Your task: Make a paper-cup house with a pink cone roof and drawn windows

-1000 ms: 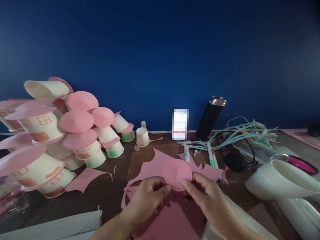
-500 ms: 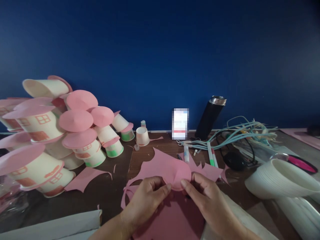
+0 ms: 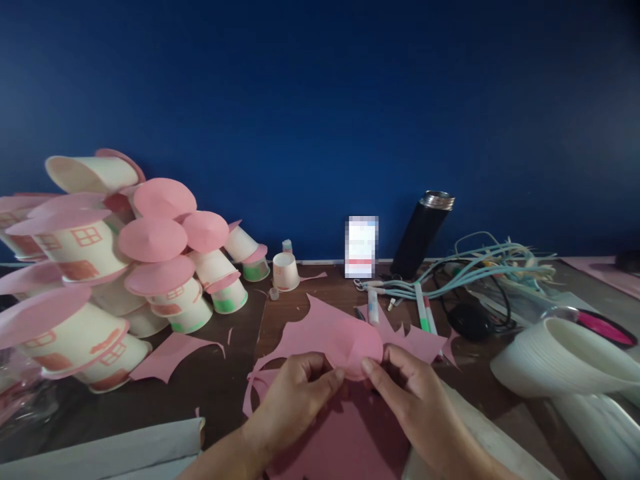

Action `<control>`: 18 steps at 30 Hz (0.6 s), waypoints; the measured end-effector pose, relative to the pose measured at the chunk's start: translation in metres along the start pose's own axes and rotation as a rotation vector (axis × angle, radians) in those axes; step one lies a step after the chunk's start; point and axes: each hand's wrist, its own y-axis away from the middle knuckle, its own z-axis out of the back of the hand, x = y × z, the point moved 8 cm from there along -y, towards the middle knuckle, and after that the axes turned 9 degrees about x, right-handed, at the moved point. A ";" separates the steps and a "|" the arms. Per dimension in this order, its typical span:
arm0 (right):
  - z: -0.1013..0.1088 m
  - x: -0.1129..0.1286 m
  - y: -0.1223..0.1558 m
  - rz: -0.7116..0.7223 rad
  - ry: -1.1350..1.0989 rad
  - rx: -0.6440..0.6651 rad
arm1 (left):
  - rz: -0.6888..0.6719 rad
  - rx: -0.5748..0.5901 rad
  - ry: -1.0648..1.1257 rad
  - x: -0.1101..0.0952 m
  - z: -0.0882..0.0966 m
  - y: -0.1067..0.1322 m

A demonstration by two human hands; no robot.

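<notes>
A round pink paper cone [image 3: 356, 339] is pinched along its near edge, above the desk. My left hand [image 3: 303, 393] grips its left side between thumb and fingers. My right hand [image 3: 407, 390] grips its right side the same way, thumb on top. Under and behind the cone lie pink paper offcuts [image 3: 305, 327] with curved cut edges. A larger pink sheet [image 3: 350, 433] lies below my hands. A glue tube [image 3: 373, 307] rests just beyond the cone.
Stacked paper cups with pink cone roofs [image 3: 153, 239] fill the left. A small cup [image 3: 285, 272], a phone [image 3: 361, 247] and a black flask [image 3: 421, 233] stand along the blue wall. Cables [image 3: 480, 263], markers [image 3: 423, 308] and nested white cups [image 3: 555, 360] are on the right.
Almost nothing differs. Both hands keep their hold on the cone, and the view has shifted very slightly.
</notes>
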 end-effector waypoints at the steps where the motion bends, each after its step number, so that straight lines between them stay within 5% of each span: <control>1: 0.000 0.000 0.000 -0.003 0.004 -0.001 | 0.003 -0.005 -0.008 0.000 0.001 0.000; 18: -0.002 0.008 0.004 0.042 0.036 -0.034 | 0.033 -0.034 0.011 -0.001 -0.001 0.000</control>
